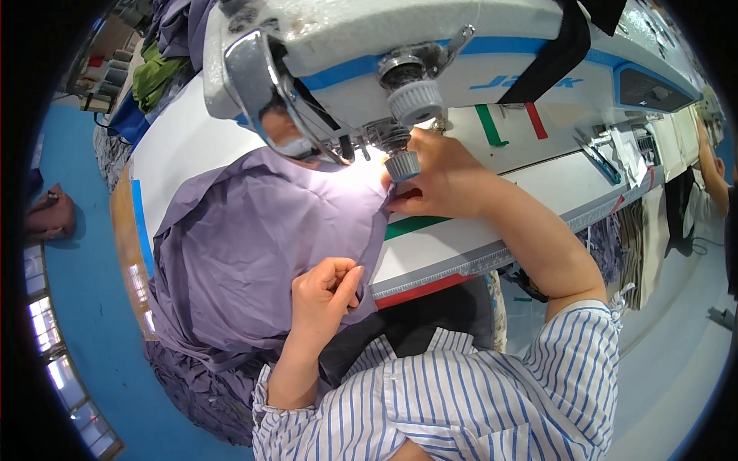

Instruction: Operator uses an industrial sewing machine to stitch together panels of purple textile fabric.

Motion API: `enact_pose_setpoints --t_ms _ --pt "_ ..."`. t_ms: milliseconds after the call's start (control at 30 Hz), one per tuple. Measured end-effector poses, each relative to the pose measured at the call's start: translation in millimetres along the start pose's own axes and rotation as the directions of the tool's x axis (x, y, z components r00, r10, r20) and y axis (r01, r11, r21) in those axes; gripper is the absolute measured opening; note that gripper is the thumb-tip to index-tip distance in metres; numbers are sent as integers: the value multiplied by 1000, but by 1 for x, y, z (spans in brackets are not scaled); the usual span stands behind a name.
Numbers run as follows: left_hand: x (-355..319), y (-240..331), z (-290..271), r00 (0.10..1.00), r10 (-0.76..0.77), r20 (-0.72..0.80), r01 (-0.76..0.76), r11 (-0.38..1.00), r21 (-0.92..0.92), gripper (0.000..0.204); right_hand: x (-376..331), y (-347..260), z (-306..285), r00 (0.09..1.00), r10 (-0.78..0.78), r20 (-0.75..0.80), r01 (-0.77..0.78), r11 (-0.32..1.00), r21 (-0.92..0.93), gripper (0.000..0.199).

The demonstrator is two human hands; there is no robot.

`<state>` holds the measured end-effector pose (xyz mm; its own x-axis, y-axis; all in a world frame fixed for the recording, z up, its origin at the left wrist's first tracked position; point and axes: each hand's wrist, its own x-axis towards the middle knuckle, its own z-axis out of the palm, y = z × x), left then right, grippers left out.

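Observation:
A purple piece of fabric (254, 215) lies spread over the left side of the sewing machine's white table, and its right edge runs from the needle area toward me. My left hand (324, 296) rests on the fabric near that edge. Its fingers are curled in and the thumb is against them; whatever is inside is hidden. Beside the needle, my right hand (446, 177) pinches the fabric's far right edge between thumb and fingers. A ridged knob of the sewing machine (330, 84) covers some of its fingertips. Bright lamp light falls on the cloth there.
A measuring strip (446, 267) runs along the table's front edge. Snips (600, 160) lie at the right, past green tape (490, 125) and red tape (536, 121). More purple cloth (200, 392) hangs at lower left. Another person's arm (711, 165) shows at far right.

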<state>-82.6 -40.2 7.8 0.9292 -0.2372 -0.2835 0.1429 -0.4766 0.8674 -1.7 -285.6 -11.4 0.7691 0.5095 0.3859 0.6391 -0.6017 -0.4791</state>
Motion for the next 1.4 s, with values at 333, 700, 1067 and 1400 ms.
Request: enact_pose_setpoints --t_ms 333,700,1067,1400 --pt "0 -1 1 1000 -10 -12 10 1000 -11 8 2 7 -10 987 137 79 -135 990 -29 15" --pt "-2 10 -12 981 192 -5 -182 936 303 17 9 -4 -5 961 262 89 -236 943 -236 24" --pt "10 12 -17 988 28 152 -81 933 352 20 12 -14 -1 917 398 -32 -391 880 -270 23" --pt "12 16 -20 973 -96 210 30 954 298 21 13 -15 1 939 333 -86 -344 894 -288 16"
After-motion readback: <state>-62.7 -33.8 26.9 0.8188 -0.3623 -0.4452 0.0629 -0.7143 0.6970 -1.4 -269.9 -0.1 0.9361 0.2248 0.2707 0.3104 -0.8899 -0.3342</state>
